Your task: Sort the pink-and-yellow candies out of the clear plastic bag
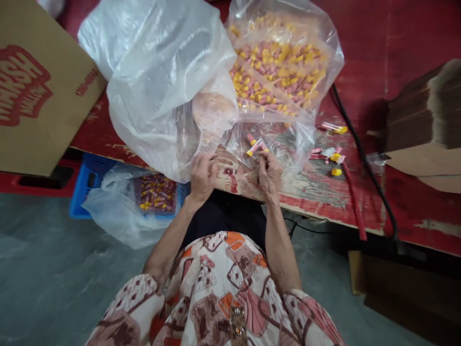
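Note:
At the worn table edge, my right hand (270,174) has its thumb and fingers closed on a small clear packet (260,147) with pink-and-yellow pieces in it. Another pink-and-yellow piece (250,139) lies against the packet. My left hand (202,177) is by the lower edge of a big white plastic bag (151,72); its fingers are smeared by motion, and whether they grip the plastic cannot be told. Just beyond my right hand lies a large clear bag (281,72) full of pink-and-yellow pieces.
A blue crate (76,197) below left holds a plastic-lined heap of small packets (157,193). A printed carton (46,91) stands far left. On the right are loose yellow pieces (336,172), a black cable (367,163), a red strip (355,202) and stacked brown cardboard (414,110).

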A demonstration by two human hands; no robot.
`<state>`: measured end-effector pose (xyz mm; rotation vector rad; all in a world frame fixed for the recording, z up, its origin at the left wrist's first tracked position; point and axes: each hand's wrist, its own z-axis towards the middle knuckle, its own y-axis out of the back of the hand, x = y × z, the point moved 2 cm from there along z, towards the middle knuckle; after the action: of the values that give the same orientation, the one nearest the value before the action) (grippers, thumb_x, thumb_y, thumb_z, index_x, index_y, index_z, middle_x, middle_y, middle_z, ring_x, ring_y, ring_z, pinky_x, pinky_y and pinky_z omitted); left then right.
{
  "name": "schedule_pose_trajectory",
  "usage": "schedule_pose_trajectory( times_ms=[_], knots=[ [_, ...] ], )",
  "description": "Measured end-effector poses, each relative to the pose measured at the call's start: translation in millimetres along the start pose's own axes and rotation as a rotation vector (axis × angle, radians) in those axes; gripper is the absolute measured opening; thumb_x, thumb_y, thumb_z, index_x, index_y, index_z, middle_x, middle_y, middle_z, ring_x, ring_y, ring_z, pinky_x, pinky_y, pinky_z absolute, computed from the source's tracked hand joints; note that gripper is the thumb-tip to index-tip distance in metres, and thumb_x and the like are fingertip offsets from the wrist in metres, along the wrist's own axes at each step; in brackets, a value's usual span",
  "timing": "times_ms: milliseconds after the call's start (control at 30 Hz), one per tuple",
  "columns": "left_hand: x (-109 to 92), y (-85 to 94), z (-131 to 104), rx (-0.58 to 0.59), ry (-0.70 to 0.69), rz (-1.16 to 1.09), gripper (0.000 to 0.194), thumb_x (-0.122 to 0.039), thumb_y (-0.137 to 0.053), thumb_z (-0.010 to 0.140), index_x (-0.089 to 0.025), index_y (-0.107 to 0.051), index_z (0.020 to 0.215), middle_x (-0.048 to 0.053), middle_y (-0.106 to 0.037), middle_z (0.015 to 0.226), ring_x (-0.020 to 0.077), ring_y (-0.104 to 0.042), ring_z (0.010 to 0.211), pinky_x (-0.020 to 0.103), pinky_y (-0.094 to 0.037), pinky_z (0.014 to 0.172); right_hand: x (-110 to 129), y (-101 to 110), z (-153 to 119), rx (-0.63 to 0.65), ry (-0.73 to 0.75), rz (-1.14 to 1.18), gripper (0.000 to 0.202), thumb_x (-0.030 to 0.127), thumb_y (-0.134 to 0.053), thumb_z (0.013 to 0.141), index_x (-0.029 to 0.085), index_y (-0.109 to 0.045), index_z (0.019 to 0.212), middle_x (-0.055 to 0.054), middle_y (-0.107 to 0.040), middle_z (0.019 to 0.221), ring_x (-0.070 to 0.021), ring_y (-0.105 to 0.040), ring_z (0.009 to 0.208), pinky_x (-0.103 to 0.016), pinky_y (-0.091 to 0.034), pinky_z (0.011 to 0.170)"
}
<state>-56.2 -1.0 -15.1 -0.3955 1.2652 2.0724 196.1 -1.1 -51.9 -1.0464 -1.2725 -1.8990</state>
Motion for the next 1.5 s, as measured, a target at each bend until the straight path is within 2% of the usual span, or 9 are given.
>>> schedule_pose_trajectory(
  times_ms=[167,267,567,733,933,1067,1300,1433,1500],
  knots=[
    [-48.4,-119.0,67.2,0.253,-0.113,-0.006,0.038,-0.029,-0.060,0.113,-0.012,-0.065,0.147,0.020,-0.075,0.140,0.0335,-0.071,0.132,0.051,-0.056,0.119,-0.1,2.5,0.3,-0.104,-0.050,0.050,0.039,0.043,-0.043,0.111,0.024,-0.074,0.126,-0.008,-0.081,0.119,-0.0242,-0.076,0.107,-0.041,-0.061,0.105],
    [-51.4,-141.6,73.6,0.355,-0.122,0.032,0.044,-0.019,-0.058,0.108,-0.010,-0.062,0.152,0.023,-0.071,0.148,0.0358,-0.070,0.138,0.051,-0.057,0.119,-3.4,1.6,1.6,-0.135,-0.061,0.058,0.039,0.042,-0.043,0.110,0.024,-0.075,0.123,-0.009,-0.082,0.117,-0.0244,-0.076,0.106,-0.040,-0.062,0.103],
    [-8.4,-72.2,25.5,0.139,-0.089,-0.056,0.028,-0.038,-0.055,0.117,-0.020,-0.062,0.137,0.008,-0.071,0.108,0.0219,-0.073,0.096,0.037,-0.063,0.096,-4.1,1.6,-1.2,-0.082,-0.073,0.076,0.035,0.041,-0.048,0.112,0.024,-0.075,0.126,-0.009,-0.081,0.119,-0.0246,-0.076,0.107,-0.039,-0.061,0.104],
    [-9.6,-80.7,20.7,0.207,-0.191,-0.010,0.015,-0.028,-0.050,0.116,-0.021,-0.064,0.115,0.008,-0.071,0.106,0.0230,-0.073,0.100,0.037,-0.062,0.093,-6.5,2.6,-1.3,-0.063,-0.093,0.041,0.035,0.045,-0.049,0.111,0.025,-0.075,0.125,-0.008,-0.081,0.113,-0.0249,-0.075,0.103,-0.041,-0.060,0.103],
    [-22.8,-93.5,27.0,0.254,-0.190,-0.080,0.011,-0.019,-0.058,0.110,-0.024,-0.066,0.117,0.009,-0.073,0.115,0.0262,-0.074,0.112,0.039,-0.062,0.100,-7.3,2.0,0.3,-0.089,-0.099,0.014,0.037,0.045,-0.048,0.108,0.023,-0.074,0.121,-0.007,-0.079,0.104,-0.0236,-0.073,0.093,-0.041,-0.060,0.097],
    [-18.2,-85.7,28.2,0.265,-0.159,-0.111,0.016,-0.016,-0.060,0.107,-0.021,-0.066,0.121,0.007,-0.074,0.111,0.0227,-0.075,0.106,0.034,-0.061,0.095,-2.4,2.7,-0.9,-0.114,-0.100,-0.008,0.037,0.046,-0.048,0.108,0.022,-0.074,0.120,-0.005,-0.077,0.099,-0.0221,-0.070,0.090,-0.037,-0.059,0.090],
    [28.2,-5.6,-33.7,-0.016,0.055,-0.060,0.009,-0.026,-0.062,0.105,-0.023,-0.066,0.113,0.005,-0.073,0.102,0.0202,-0.072,0.095,0.033,-0.059,0.094,-2.0,1.1,-1.7,-0.145,-0.096,0.026,0.036,0.044,-0.048,0.109,0.022,-0.073,0.122,-0.003,-0.075,0.095,-0.0195,-0.070,0.086,-0.034,-0.058,0.086],
    [72.6,58.5,-87.3,-0.217,0.384,0.166,0.011,-0.032,-0.063,0.101,-0.022,-0.063,0.107,0.005,-0.068,0.098,0.0210,-0.066,0.089,0.037,-0.058,0.094,-6.7,0.6,-0.7,-0.153,-0.082,0.034,0.037,0.042,-0.047,0.112,0.022,-0.069,0.133,-0.003,-0.075,0.098,-0.0188,-0.070,0.085,-0.033,-0.058,0.085],
    [89.4,85.1,-104.4,-0.247,0.480,0.297,0.013,-0.031,-0.064,0.098,-0.021,-0.064,0.107,0.011,-0.069,0.107,0.0277,-0.067,0.106,0.047,-0.056,0.108,-8.1,0.2,-0.8,-0.155,-0.074,0.029,0.036,0.039,-0.047,0.112,0.022,-0.068,0.136,-0.004,-0.075,0.100,-0.0199,-0.071,0.089,-0.035,-0.059,0.089]
  ],
)
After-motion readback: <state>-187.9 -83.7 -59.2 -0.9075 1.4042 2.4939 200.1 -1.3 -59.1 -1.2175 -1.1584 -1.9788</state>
